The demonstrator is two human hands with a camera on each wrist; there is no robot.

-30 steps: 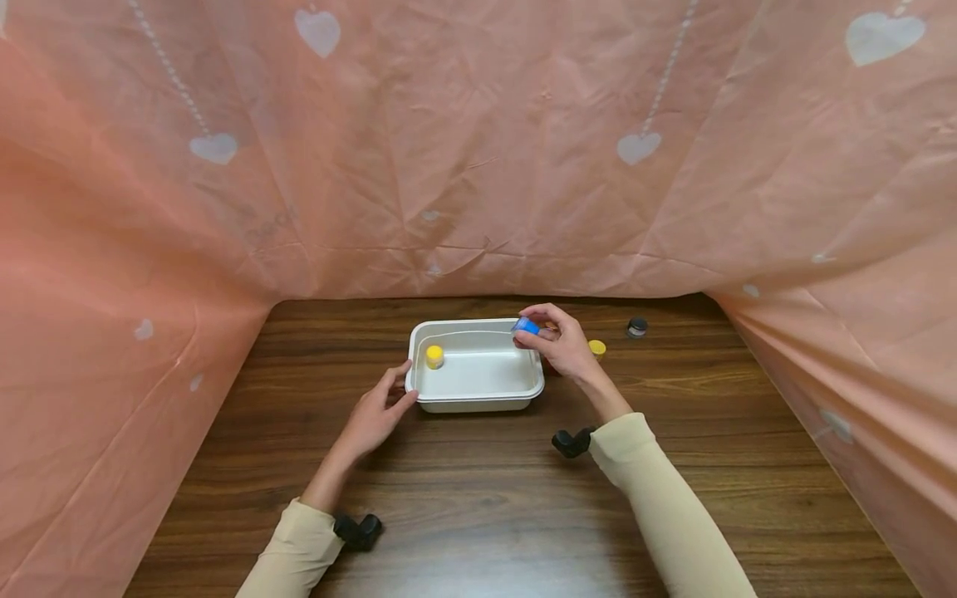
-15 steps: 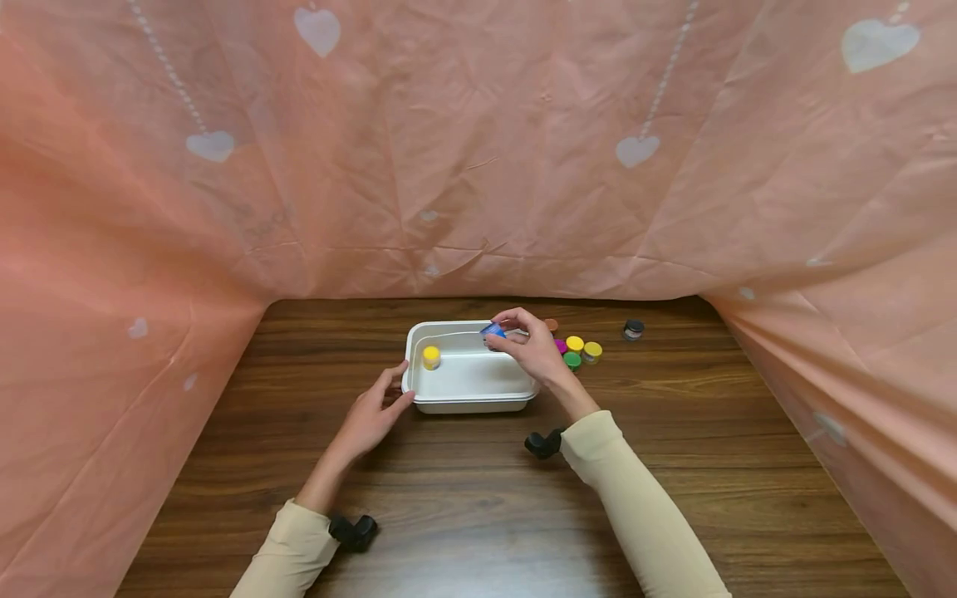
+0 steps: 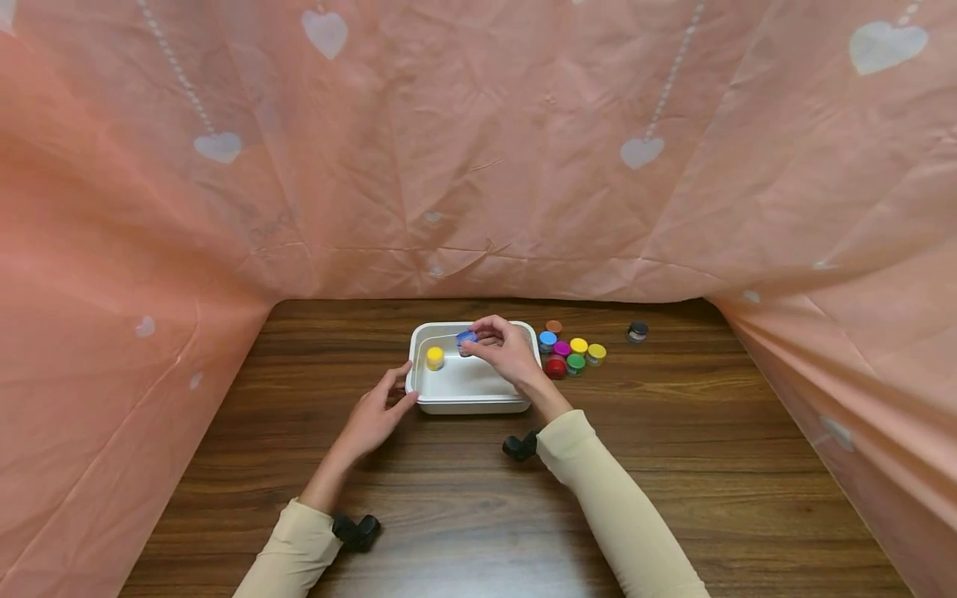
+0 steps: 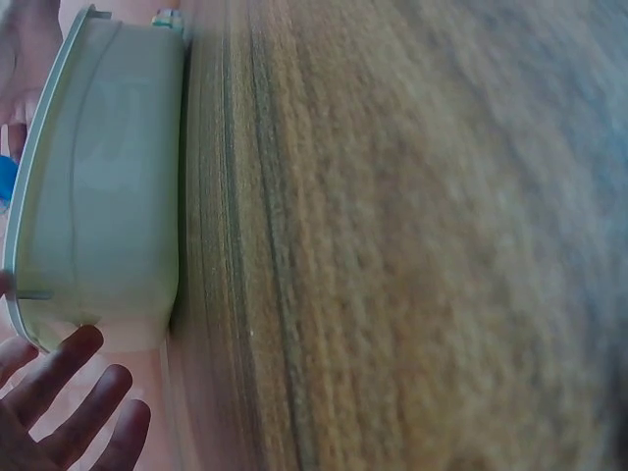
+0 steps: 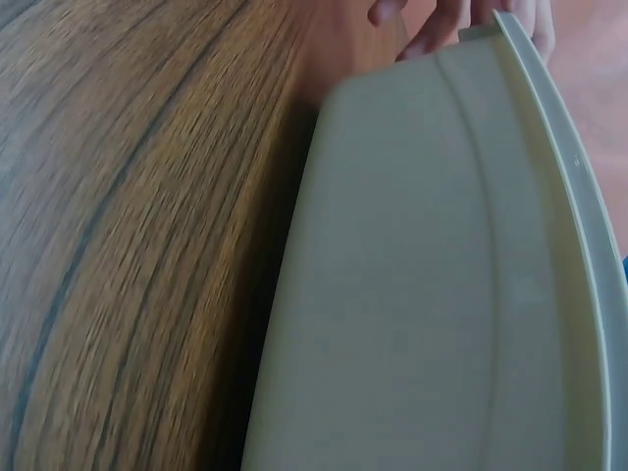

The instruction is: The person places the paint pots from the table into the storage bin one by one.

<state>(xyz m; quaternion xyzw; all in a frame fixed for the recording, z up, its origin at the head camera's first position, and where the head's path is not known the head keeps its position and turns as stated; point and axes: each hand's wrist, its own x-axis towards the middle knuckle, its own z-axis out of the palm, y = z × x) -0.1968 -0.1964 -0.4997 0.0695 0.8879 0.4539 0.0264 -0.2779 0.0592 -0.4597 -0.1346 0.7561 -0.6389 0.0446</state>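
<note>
A white plastic tray point(image 3: 478, 384) rests on the wooden table, with a small yellow-lidded jar point(image 3: 435, 359) standing inside at its left. My left hand point(image 3: 374, 418) touches the tray's left end in the head view. Its thumb lies near the front corner and its fingers, loosely extended, are at the end wall; the left wrist view shows these fingers point(image 4: 74, 368) beside the tray. Over the tray my right hand point(image 3: 508, 353) pinches a small jar with a blue lid point(image 3: 467, 339) between thumb and fingers, right of the yellow-lidded jar. The right wrist view mostly shows the tray's outer wall point(image 5: 412, 265).
Right of the tray stand several small jars with coloured lids, among them red point(image 3: 556, 367), light blue point(image 3: 547, 340), green point(image 3: 575, 363) and brown point(image 3: 553, 326). A black-lidded jar point(image 3: 637, 331) is set apart farther right. Pink cloth point(image 3: 478, 166) hangs behind the table.
My right hand has moved left over the tray with the blue-lidded jar, uncovering the jars on the right. My left hand stays at the tray's left end.
</note>
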